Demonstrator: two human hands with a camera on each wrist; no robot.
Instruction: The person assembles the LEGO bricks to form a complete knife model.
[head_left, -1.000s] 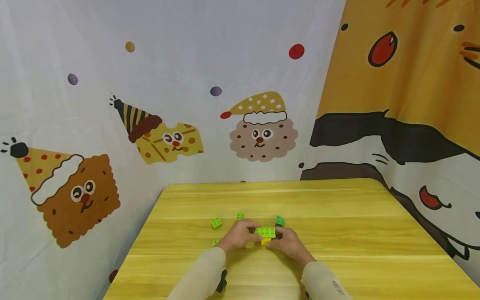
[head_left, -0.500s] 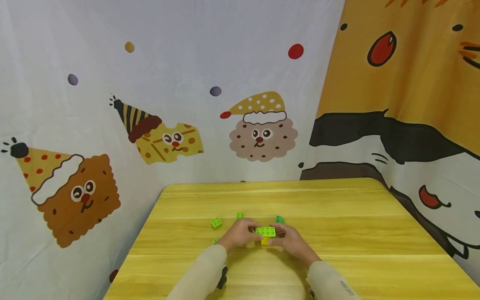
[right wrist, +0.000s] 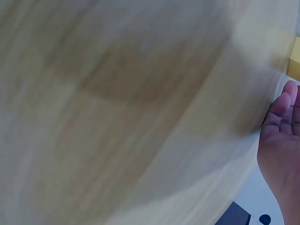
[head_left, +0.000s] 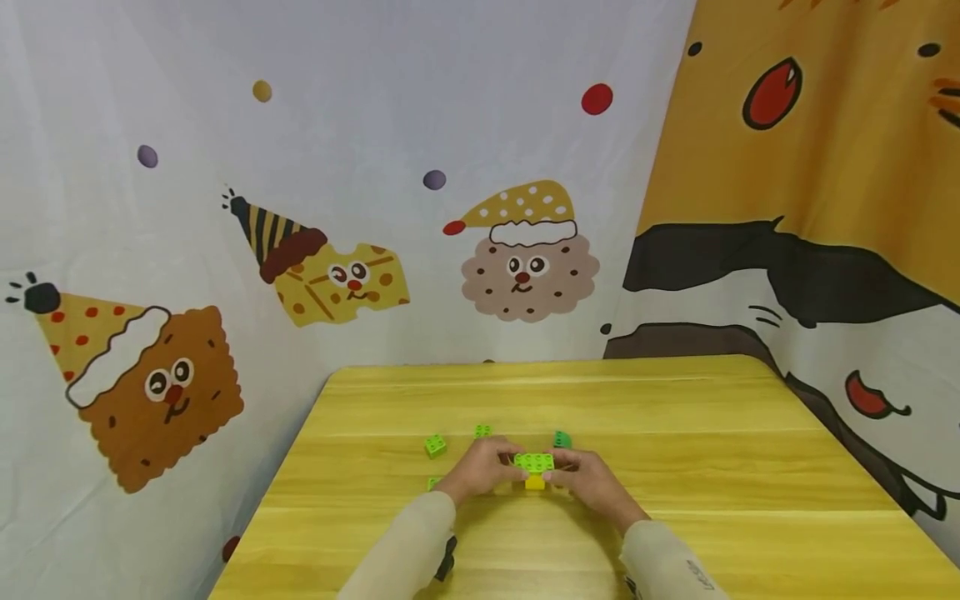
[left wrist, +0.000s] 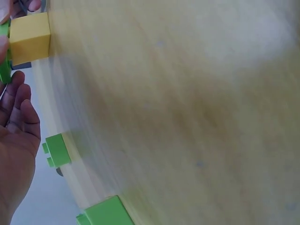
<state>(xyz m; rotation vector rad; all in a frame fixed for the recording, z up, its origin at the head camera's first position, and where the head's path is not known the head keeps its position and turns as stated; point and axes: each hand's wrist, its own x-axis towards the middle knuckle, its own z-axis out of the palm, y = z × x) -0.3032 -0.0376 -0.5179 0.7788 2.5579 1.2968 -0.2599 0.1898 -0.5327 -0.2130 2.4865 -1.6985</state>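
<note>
A long lime-green toy building brick (head_left: 534, 462) with studs on top sits on a yellow brick (head_left: 534, 482) in front of me. My left hand (head_left: 483, 468) pinches the left end of the lime-green brick between thumb and fingers. At its other end, my right hand (head_left: 590, 479) grips it with thumb in front and fingers behind. From the left wrist, the yellow brick (left wrist: 30, 38) shows against the table, the green one mostly cut off by the frame. Only a corner of the yellow brick (right wrist: 294, 63) enters the right wrist view, beside my curled fingers.
Small green bricks lie around my left hand: one (head_left: 435, 446) to its left, one (head_left: 483, 431) behind it, another (head_left: 432, 482) partly hidden by the wrist. A darker green rounded brick (head_left: 562, 438) lies behind my right hand. The wooden table (head_left: 712, 433) ends at a printed cloth.
My right thumb has shifted up from beside the yellow brick to the lime-green brick's end, and the right forearm has swung slightly outward. The left hand keeps its hold.
</note>
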